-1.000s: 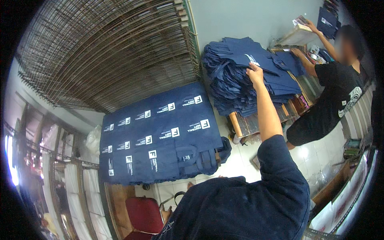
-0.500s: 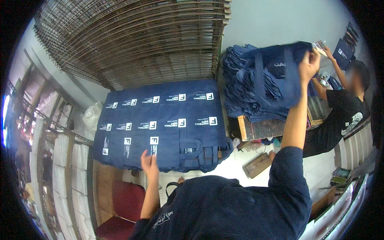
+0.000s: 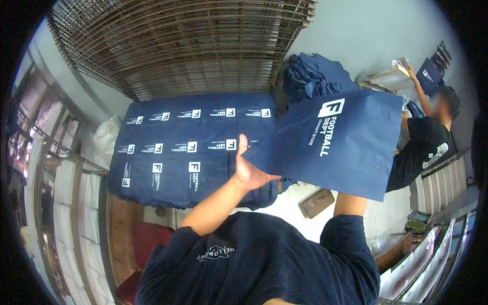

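Observation:
A dark blue fabric tote bag (image 3: 351, 137) with a white print is held up, tilted, in front of me to the right. Its left end narrows into my left hand (image 3: 250, 170), whose thumb points up beside the cloth while the fingers run along its lower edge. My right forearm (image 3: 349, 204) goes up behind the bag, which hides that hand and its fingers. Below and left of the bag, rows of matching printed blue bags (image 3: 175, 129) lie flat, overlapping, across a broad surface.
Behind the held bag is a heaped stack of blue bags (image 3: 315, 76). A rack of wire shelves (image 3: 178, 46) overhangs the far side. On the right sits a co-worker (image 3: 427, 137) with one arm raised. A brown box (image 3: 317, 203) lies on the floor; a red chair (image 3: 150, 241) stands at lower left.
The bag lifted from the right-hand stack has swung toward me, its print now facing up. My right hand has dropped behind it. My left hand has moved right to the bag's edge.

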Demonstrator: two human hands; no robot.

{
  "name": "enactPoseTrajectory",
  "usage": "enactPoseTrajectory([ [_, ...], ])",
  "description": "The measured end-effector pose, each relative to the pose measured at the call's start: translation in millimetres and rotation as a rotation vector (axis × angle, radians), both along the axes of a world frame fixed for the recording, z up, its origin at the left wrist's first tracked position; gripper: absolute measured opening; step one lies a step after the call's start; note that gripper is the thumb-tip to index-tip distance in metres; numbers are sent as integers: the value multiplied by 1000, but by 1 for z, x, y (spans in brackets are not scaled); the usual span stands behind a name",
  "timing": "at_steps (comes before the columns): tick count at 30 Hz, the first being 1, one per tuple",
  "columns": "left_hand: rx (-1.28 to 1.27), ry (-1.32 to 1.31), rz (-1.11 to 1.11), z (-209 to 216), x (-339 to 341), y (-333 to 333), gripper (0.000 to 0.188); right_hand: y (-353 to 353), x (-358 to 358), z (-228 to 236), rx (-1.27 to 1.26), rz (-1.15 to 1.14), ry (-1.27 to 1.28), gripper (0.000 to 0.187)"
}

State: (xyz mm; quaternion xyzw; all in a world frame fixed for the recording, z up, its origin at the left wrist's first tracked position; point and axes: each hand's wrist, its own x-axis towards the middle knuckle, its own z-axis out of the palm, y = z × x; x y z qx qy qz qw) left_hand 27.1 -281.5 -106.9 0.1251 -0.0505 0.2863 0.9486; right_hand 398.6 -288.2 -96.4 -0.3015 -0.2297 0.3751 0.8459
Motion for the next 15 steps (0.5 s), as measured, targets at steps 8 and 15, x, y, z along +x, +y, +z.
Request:
enactPoseTrajectory([
  [8,284,432,290,31,-52,60,42,-50,-50,-77,-118,27,193,70],
  [15,373,722,283,27,-92,73,45,-86,-110,-111,-14,274,376,80],
])
